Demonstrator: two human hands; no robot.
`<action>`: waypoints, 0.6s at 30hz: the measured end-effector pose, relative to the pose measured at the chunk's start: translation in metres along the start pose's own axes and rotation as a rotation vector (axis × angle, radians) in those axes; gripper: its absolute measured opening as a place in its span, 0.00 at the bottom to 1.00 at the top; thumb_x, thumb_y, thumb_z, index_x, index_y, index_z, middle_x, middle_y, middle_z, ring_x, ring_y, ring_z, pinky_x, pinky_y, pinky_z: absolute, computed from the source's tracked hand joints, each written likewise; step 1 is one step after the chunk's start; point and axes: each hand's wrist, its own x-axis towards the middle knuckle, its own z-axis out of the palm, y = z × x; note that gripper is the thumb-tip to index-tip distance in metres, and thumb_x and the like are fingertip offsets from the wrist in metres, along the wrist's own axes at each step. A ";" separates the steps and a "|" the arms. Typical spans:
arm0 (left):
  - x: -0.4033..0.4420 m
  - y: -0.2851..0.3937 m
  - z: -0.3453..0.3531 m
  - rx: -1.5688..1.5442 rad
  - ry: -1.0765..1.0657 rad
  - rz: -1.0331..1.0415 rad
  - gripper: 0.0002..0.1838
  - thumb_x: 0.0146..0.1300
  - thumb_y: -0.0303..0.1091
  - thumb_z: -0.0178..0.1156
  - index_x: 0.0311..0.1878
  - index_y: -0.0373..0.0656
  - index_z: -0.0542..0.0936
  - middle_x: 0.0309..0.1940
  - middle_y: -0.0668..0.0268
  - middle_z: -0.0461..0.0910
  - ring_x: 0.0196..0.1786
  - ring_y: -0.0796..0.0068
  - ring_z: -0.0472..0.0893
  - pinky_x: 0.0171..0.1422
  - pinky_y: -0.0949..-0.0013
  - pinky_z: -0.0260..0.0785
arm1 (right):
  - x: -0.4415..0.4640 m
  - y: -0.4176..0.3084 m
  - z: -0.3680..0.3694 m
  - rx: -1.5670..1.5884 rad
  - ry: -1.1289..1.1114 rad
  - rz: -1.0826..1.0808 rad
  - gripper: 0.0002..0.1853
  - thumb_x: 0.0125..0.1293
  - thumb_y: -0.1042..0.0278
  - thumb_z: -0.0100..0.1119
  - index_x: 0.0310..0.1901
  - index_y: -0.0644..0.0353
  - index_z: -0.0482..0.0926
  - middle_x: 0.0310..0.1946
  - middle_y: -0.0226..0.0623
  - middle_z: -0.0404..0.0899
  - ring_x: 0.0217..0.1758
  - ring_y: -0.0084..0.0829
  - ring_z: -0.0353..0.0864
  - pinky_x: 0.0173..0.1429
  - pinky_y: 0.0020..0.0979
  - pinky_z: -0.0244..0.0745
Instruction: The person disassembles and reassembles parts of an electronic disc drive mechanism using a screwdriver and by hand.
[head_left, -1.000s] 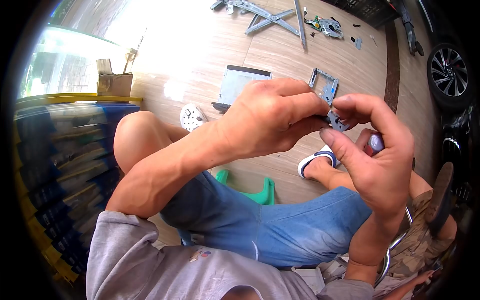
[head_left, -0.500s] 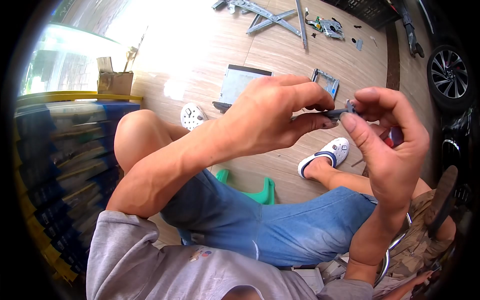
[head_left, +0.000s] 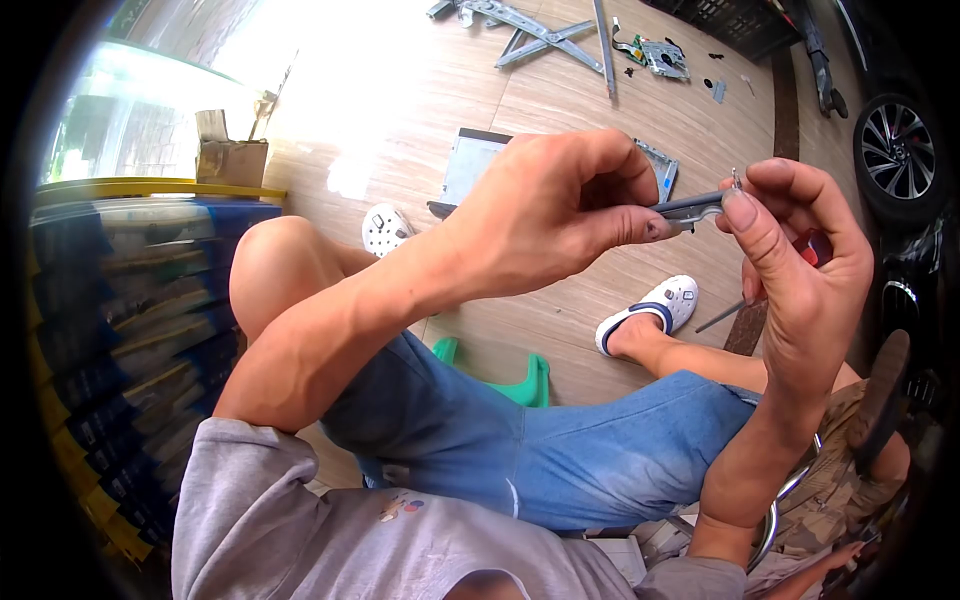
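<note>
From my end of the feed, I had the left hand (head_left: 540, 215) pinching one end of a dark grey bar-like part (head_left: 690, 203) between thumb and fingers, with the right hand (head_left: 810, 290) gripping its other end at thumb and forefinger. The part hung above the tiled floor (head_left: 560, 335), its ends hidden from me by the fingertips. The right hand also carried a screwdriver (head_left: 815, 248) with a red handle, tucked in the lower fingers, its shaft slanting down and left.

The left hand blocked my view of part of the flat silver panel (head_left: 468, 170) and of the metal frame (head_left: 662, 175), both lying on the floor beyond. Farther out I made out a crossed metal linkage (head_left: 548, 42), a circuit-board assembly (head_left: 660, 58) and a small grey plate (head_left: 718, 92), with a black crate (head_left: 735, 25) near them. A car wheel (head_left: 898, 145) stood at the far right. A cardboard box (head_left: 230, 160) sat by the yellow-edged rack (head_left: 140, 340) on the left. Below the hands, the denim-covered lap partly hid a green plastic piece (head_left: 525, 385); another person's shoe (head_left: 880, 390) showed at the right.
</note>
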 end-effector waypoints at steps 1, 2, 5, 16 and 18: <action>0.000 0.001 0.000 -0.016 -0.007 -0.016 0.10 0.67 0.30 0.72 0.45 0.36 0.83 0.36 0.66 0.86 0.41 0.79 0.85 0.48 0.72 0.78 | 0.000 0.000 0.000 0.006 0.000 -0.001 0.15 0.69 0.74 0.70 0.53 0.68 0.80 0.41 0.42 0.88 0.36 0.19 0.86 0.25 0.15 0.65; 0.000 0.001 -0.001 -0.031 -0.014 -0.031 0.10 0.67 0.31 0.72 0.45 0.36 0.83 0.36 0.67 0.86 0.41 0.80 0.84 0.49 0.72 0.77 | 0.000 0.000 0.000 0.006 0.000 -0.002 0.15 0.69 0.74 0.70 0.53 0.68 0.80 0.41 0.42 0.88 0.36 0.19 0.86 0.25 0.15 0.65; -0.001 0.002 -0.003 -0.021 -0.029 -0.051 0.11 0.69 0.32 0.71 0.46 0.36 0.83 0.36 0.67 0.86 0.42 0.80 0.83 0.49 0.72 0.76 | 0.000 0.000 0.001 0.000 0.002 -0.010 0.15 0.69 0.74 0.70 0.53 0.68 0.80 0.41 0.41 0.88 0.36 0.19 0.86 0.25 0.16 0.65; -0.002 0.000 -0.005 0.065 -0.038 0.022 0.11 0.71 0.33 0.68 0.48 0.36 0.84 0.35 0.63 0.86 0.40 0.78 0.83 0.48 0.69 0.77 | 0.002 0.001 0.003 -0.012 -0.004 -0.038 0.14 0.70 0.73 0.70 0.53 0.68 0.80 0.40 0.40 0.88 0.36 0.19 0.86 0.24 0.16 0.64; -0.002 0.001 -0.005 0.069 -0.037 0.024 0.11 0.71 0.33 0.68 0.48 0.35 0.85 0.34 0.63 0.86 0.40 0.77 0.84 0.48 0.69 0.77 | 0.002 0.001 0.002 -0.019 -0.006 -0.035 0.14 0.70 0.73 0.70 0.53 0.68 0.80 0.40 0.40 0.88 0.36 0.19 0.86 0.24 0.15 0.64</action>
